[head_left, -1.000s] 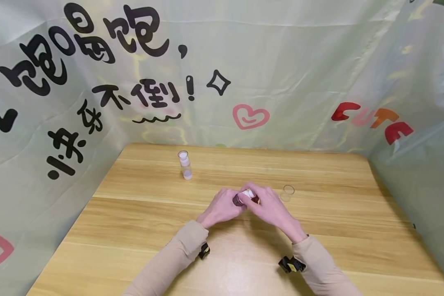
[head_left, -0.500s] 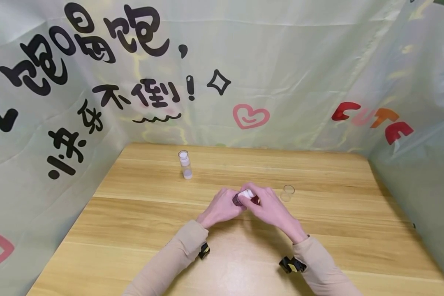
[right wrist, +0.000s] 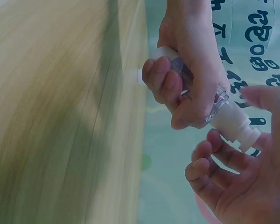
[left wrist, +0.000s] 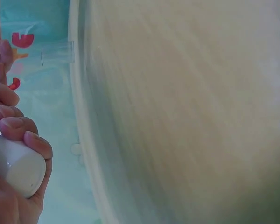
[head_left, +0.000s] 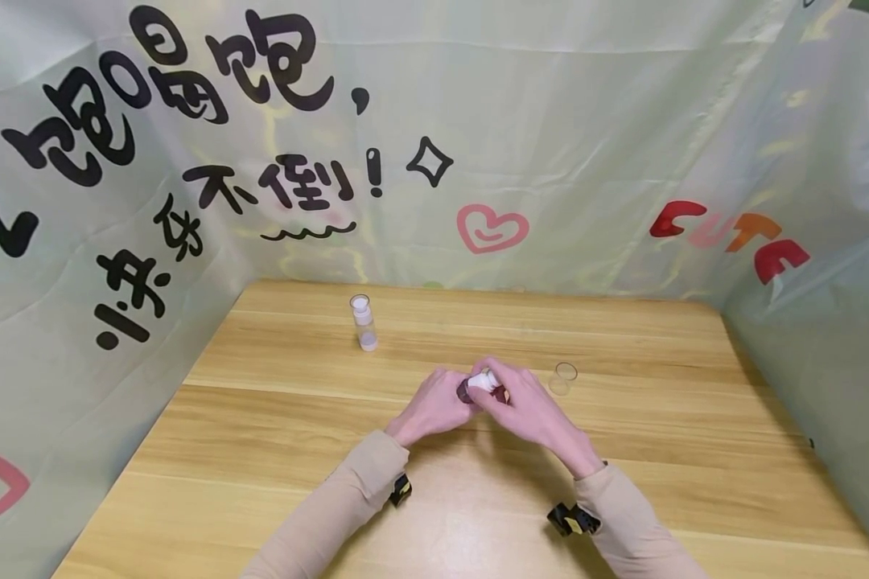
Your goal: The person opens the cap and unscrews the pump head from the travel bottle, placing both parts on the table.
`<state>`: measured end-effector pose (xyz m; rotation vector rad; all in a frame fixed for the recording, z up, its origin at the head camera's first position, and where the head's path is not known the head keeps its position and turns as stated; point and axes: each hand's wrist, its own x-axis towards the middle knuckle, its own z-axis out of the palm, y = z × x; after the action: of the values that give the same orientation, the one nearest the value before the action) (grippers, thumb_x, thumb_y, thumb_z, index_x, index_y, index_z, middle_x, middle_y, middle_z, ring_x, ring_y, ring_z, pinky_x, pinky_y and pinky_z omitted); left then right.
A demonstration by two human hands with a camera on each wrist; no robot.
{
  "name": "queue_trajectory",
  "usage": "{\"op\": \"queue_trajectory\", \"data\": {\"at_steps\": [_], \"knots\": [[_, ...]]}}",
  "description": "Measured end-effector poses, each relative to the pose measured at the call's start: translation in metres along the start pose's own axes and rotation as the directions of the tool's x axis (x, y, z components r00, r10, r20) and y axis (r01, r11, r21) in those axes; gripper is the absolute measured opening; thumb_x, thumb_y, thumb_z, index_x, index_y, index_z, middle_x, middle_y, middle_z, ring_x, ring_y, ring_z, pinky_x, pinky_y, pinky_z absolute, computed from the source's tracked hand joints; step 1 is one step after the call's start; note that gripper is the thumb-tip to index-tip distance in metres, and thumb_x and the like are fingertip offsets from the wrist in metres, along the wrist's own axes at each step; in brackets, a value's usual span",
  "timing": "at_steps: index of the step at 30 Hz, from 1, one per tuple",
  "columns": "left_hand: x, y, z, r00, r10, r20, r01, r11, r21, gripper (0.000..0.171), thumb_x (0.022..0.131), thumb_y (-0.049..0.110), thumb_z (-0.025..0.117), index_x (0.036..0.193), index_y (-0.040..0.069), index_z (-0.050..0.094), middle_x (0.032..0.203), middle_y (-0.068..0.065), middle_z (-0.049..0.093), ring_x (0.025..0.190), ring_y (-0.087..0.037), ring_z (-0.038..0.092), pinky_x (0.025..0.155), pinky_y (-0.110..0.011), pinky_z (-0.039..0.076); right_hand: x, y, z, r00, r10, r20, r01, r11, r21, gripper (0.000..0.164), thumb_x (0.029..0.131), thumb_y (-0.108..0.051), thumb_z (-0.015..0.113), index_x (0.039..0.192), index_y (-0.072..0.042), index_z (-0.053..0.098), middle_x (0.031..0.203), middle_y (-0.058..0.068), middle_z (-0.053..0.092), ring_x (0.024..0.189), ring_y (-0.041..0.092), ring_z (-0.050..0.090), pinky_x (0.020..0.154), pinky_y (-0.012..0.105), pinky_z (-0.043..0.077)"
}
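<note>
A small pump bottle with a clear body, white base (left wrist: 25,170) and white pump head (right wrist: 231,119) is held tilted between both hands. My left hand (head_left: 440,402) wraps its fingers round the body, the base showing past the curled fingers in the left wrist view. My right hand (head_left: 521,402) is at the other end, thumb and fingers curled around the white pump head. From the head view only part of the white head and a dark stretch of the body show between the hands. A clear cap (head_left: 566,372) stands on the table just right of the right hand.
A second clear bottle (head_left: 364,326) with white top and base stands upright toward the back left of the wooden table (head_left: 261,450). Printed cloth (head_left: 586,145) rises behind the table's back edge and along both sides. A black camera (head_left: 574,519) is on the right wrist.
</note>
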<state>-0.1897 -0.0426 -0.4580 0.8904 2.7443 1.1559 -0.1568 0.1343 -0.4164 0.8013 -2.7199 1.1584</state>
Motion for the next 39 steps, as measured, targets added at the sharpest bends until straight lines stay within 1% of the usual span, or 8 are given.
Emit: {"op": "queue_trajectory", "data": {"at_steps": [4,6,9,13,17,24,33,39], "knots": [[0.0000,-0.0003,0.0000,1.000,-0.007,0.008,0.007,1.000,-0.002,0.013,0.085,0.015,0.068,0.073,0.015,0.063,0.055,0.010,0.048,0.046,0.001,0.037,0.043,-0.017,0.032,0.0007,-0.0005,0.0008,1.000,0.013,0.000,-0.013,1.000,-0.005,0.010,0.099,-0.031,0.063,0.103,-0.023,0.059,0.064,-0.012,0.050,0.052,0.000,0.040,0.049,0.020,0.036],[0.0000,-0.0006,0.0002,1.000,-0.006,0.013,0.006,1.000,-0.002,0.014,0.085,0.016,0.068,0.072,0.015,0.062,0.055,0.011,0.047,0.046,0.001,0.036,0.043,-0.017,0.031,0.0005,0.0002,0.0010,1.000,0.012,-0.006,-0.012,1.000,0.002,0.008,0.099,-0.028,0.063,0.102,-0.022,0.059,0.061,-0.012,0.048,0.051,-0.001,0.037,0.047,0.019,0.034],[0.0001,-0.0007,0.0004,1.000,0.004,0.020,-0.005,1.000,0.004,0.014,0.085,0.015,0.068,0.072,0.016,0.062,0.055,0.011,0.047,0.046,0.001,0.037,0.044,-0.017,0.031,-0.0005,0.0014,0.0005,1.000,0.018,-0.008,-0.018,0.999,0.042,0.009,0.096,-0.023,0.066,0.102,-0.021,0.059,0.061,-0.009,0.049,0.050,-0.001,0.039,0.046,0.019,0.035],[0.0005,0.0010,-0.0005,1.000,0.024,0.009,-0.024,0.999,0.023,0.016,0.083,0.012,0.067,0.070,0.016,0.059,0.057,0.010,0.048,0.048,0.000,0.038,0.046,-0.018,0.032,-0.0021,0.0047,-0.0004,0.999,0.041,-0.011,-0.039,0.992,0.121,0.015,0.092,-0.017,0.069,0.105,-0.018,0.061,0.072,-0.003,0.059,0.057,0.003,0.048,0.051,0.021,0.042],[0.0012,0.0030,-0.0012,1.000,0.023,0.001,-0.023,0.999,0.034,0.019,0.083,0.011,0.067,0.068,0.016,0.056,0.057,0.010,0.046,0.049,0.000,0.037,0.046,-0.018,0.031,-0.0026,0.0059,-0.0017,0.999,0.048,-0.003,-0.047,0.983,0.177,0.017,0.092,-0.015,0.068,0.107,-0.016,0.061,0.081,0.001,0.063,0.065,0.008,0.053,0.056,0.023,0.046],[0.0002,0.0060,-0.0009,0.999,-0.011,0.031,0.012,1.000,-0.019,0.014,0.087,0.021,0.071,0.075,0.014,0.067,0.056,0.010,0.051,0.046,0.000,0.039,0.044,-0.018,0.034,0.0006,0.0042,0.0001,0.999,0.039,0.000,-0.038,0.989,0.141,0.010,0.098,-0.028,0.064,0.101,-0.021,0.058,0.073,-0.006,0.056,0.060,0.003,0.047,0.054,0.022,0.042],[0.0006,0.0062,-0.0002,1.000,0.003,0.025,-0.003,1.000,0.015,0.011,0.085,0.018,0.070,0.076,0.015,0.064,0.057,0.010,0.050,0.047,0.001,0.039,0.044,-0.017,0.034,-0.0013,0.0041,0.0004,0.999,0.049,-0.009,-0.047,0.985,0.165,0.009,0.096,-0.022,0.066,0.101,-0.020,0.058,0.072,-0.004,0.055,0.058,0.003,0.044,0.051,0.021,0.040],[0.0007,0.0078,-0.0019,1.000,0.002,0.017,-0.002,1.000,0.003,0.013,0.086,0.018,0.070,0.075,0.014,0.064,0.056,0.010,0.049,0.046,0.000,0.038,0.044,-0.017,0.033,-0.0017,0.0017,-0.0001,0.998,0.055,0.002,-0.054,0.984,0.172,0.010,0.096,-0.020,0.064,0.104,-0.019,0.058,0.075,-0.002,0.057,0.059,0.005,0.046,0.052,0.023,0.041]]}}
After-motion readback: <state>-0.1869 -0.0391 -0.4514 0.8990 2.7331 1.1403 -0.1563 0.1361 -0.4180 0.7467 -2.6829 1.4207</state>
